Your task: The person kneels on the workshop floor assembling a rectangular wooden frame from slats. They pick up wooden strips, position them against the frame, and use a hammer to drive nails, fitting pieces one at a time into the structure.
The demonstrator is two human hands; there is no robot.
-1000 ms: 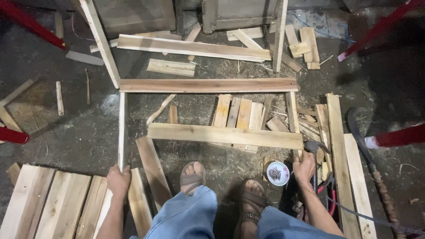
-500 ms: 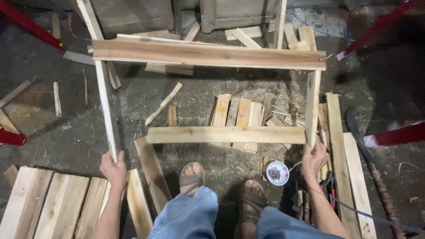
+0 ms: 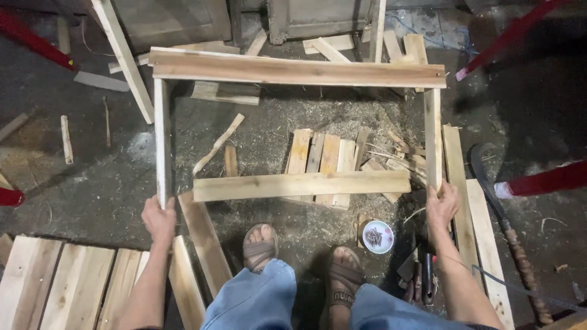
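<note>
Pale, raw-wood frame (image 3: pixel 293 70) with a reddish streak along its top rail. Below it, a pale tan plank (image 3: pixel 299 184), a white bowl (image 3: pixel 378 236) of dark nails, blue jeans (image 3: pixel 257 302), brown sandals (image 3: pixel 260 250). Beside it, red bars (image 3: pixel 544 180).

One wooden frame (image 3: pixel 293 70) is up off the floor: one top board, two thin legs. Two hands are on it, the left hand (image 3: pixel 159 219) on one leg, the right hand (image 3: pixel 441 205) on the other. One loose plank (image 3: pixel 299 184) lies across the floor's middle, over a pile of four short slats (image 3: pixel 323 156). One white dish of nails (image 3: pixel 377 236) sits by two sandalled feet (image 3: pixel 262 247). Five pale boards (image 3: pixel 61 284) fill the floor's near left corner.
</note>
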